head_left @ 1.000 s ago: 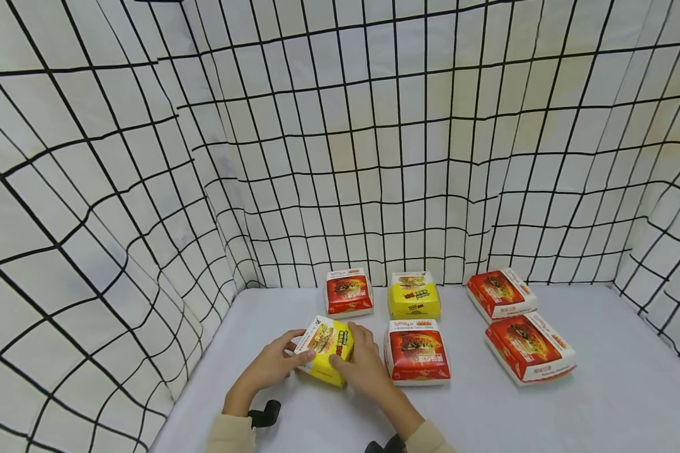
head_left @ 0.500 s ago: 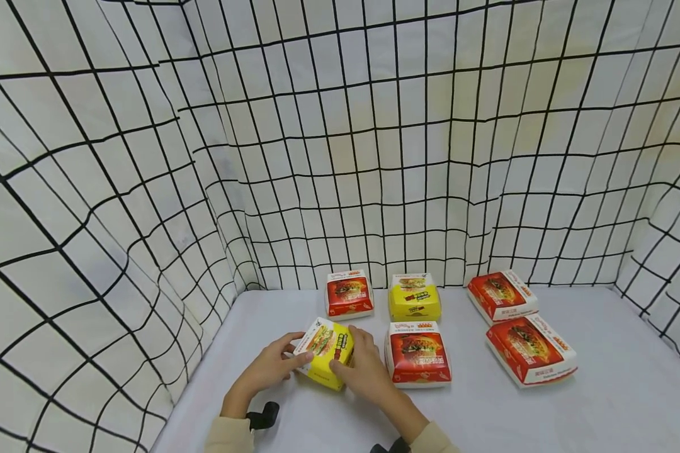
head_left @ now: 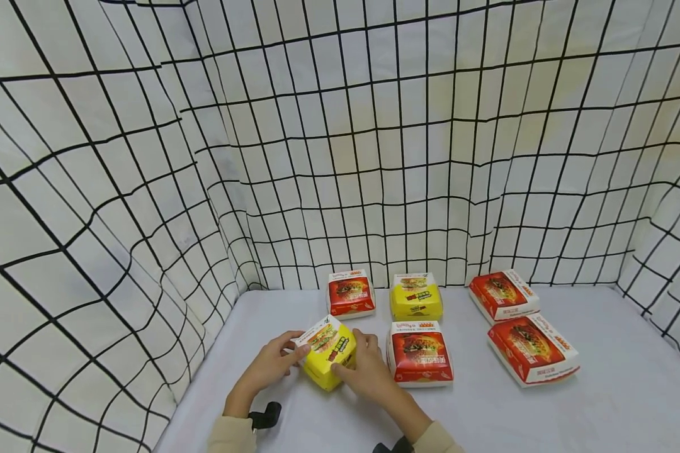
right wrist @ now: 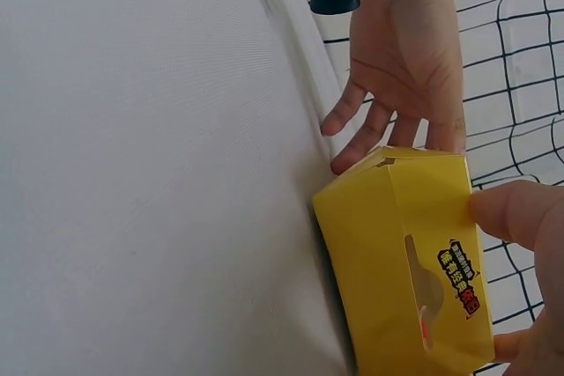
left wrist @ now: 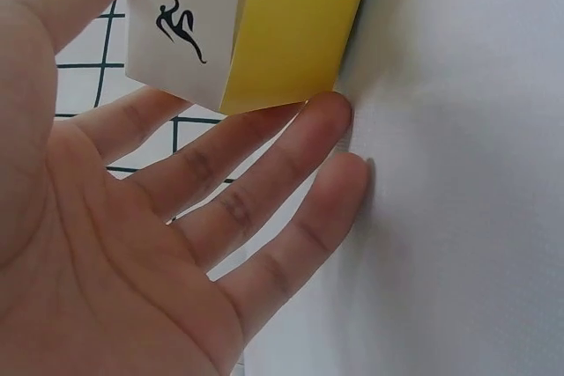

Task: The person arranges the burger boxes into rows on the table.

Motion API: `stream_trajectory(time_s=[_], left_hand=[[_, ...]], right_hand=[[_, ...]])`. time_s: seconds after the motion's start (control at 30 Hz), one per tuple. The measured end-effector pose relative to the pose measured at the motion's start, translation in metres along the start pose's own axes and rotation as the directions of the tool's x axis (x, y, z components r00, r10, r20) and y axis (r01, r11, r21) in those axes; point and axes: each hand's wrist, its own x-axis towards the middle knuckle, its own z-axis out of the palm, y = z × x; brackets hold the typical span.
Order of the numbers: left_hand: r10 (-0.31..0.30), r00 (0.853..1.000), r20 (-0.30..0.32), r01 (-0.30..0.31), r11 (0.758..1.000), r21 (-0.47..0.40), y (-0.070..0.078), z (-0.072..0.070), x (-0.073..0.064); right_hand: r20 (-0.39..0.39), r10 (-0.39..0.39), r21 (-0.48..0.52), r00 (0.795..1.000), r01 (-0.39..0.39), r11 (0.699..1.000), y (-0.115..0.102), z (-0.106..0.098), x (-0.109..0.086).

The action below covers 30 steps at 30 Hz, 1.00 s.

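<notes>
Fingers (left wrist: 304,237) of left hand (head_left: 269,362) and right hand (head_left: 369,369) in a grip on yellow box (head_left: 327,355), cropped in wrist views.

5 unheld boxes (head_left: 420,355) on white table (head_left: 504,418)

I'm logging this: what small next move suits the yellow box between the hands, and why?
Probably turn the yellow box slightly straighter: it sits askew between the left hand and right hand, while the red box to its right looks squarer.
</notes>
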Motion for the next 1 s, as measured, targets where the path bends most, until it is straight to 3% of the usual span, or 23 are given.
stream_trajectory(time_s=[0.23,0.43,0.77,1.0], left_hand=[[-0.011,1.000,-0.029,0.011,1.000,-0.003,0.0008,0.0037,-0.0009],[0.013,0.998,-0.056,-0.013,1.000,-0.009,0.0066,0.0044,0.0012],[0.017,0.997,-0.076,-0.020,0.999,-0.038,0.0039,0.0075,0.0008],[-0.014,0.997,-0.077,0.017,0.999,0.038,0.0061,0.0021,-0.0031]], right_hand=[[0.022,-0.027,0.011,0.999,0.027,1.000,0.0027,-0.0005,-0.0029],[-0.006,-0.056,0.017,0.998,0.056,0.998,0.0037,-0.0023,-0.0003],[-0.022,-0.037,0.068,0.999,0.038,0.997,0.0056,-0.0004,-0.0018],[-0.014,-0.036,0.086,0.999,0.037,0.996,0.0045,0.0011,-0.0059]])
